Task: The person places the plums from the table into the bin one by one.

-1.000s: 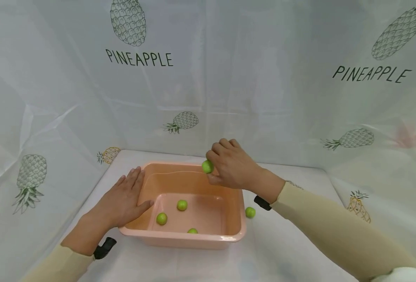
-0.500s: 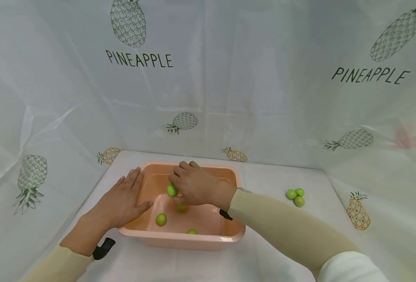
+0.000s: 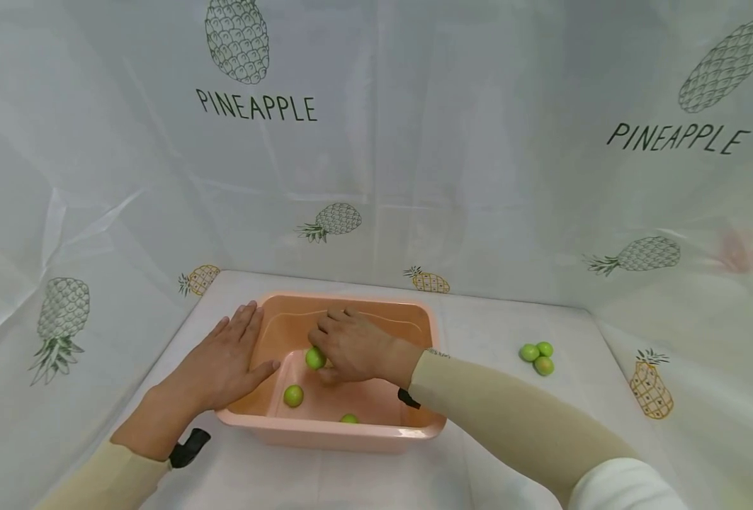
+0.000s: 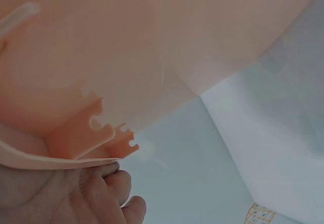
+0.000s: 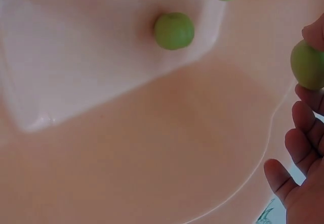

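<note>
My left hand point(image 3: 219, 365) lies flat over the left rim of the rectangular peach-pink plastic basin point(image 3: 331, 428), fingers straight and together, thumb spread out over the inside; seen from the left wrist, the palm sits against the rim, next to notched moulded ribs point(image 4: 93, 125) under the edge. My right hand point(image 3: 353, 347) has a round, smooth green fruit point(image 3: 315, 358) pinched between thumb and forefinger, the other three fingers loosely bent and apart from it. I have that fruit over the inside of the basin; it seems to be off the floor, though how high is hard to judge from here. Down in the basin, another round green fruit point(image 3: 293, 395) rests on the floor toward the left, and a partly hidden green fruit point(image 3: 349, 418) peeks up behind the front rim. The basin stands on the white-covered bench point(image 3: 350, 482), and to its right, well apart, three round green fruits point(image 3: 530, 353) sit in a tight cluster, the nearest tinged yellowish. I wear beige sleeves point(image 3: 510, 404) and black wrist straps point(image 3: 190, 448). Around the bench hangs a pale, creased curtain point(image 3: 453, 177) printed with pineapples and the word PINEAPPLE.
</note>
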